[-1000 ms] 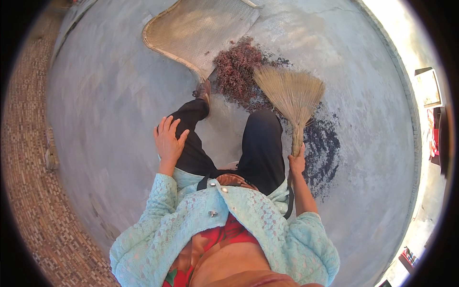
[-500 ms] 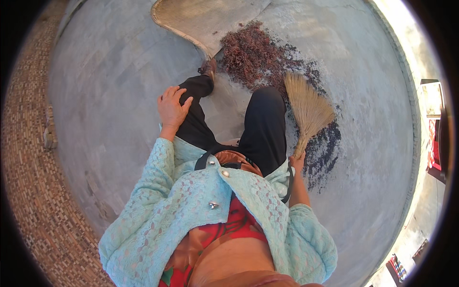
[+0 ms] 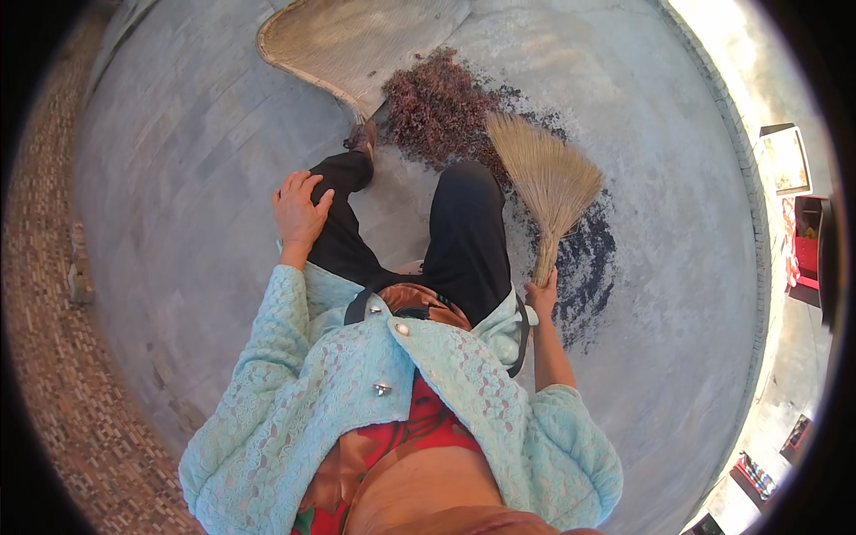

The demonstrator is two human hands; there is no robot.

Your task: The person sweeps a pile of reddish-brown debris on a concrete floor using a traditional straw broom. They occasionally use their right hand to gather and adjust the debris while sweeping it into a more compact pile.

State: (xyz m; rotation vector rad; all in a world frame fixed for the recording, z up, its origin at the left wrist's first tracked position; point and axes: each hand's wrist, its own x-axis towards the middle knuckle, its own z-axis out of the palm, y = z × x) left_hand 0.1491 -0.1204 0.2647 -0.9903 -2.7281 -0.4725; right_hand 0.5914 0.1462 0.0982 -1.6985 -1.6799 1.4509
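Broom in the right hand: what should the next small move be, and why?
Probably a short, light stroke of the broom toward the reddish-brown heap: the right hand already grips it low, its bristles fan out at the heap's right side, and dark bits lie strewn beside it. The left hand just rests on the left leg.

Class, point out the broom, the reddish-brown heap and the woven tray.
Broom (image 3: 547, 176): head view, on its fanned bristles.
Reddish-brown heap (image 3: 434, 109): head view, near its middle.
Woven tray (image 3: 361, 49): head view, on its bare surface.
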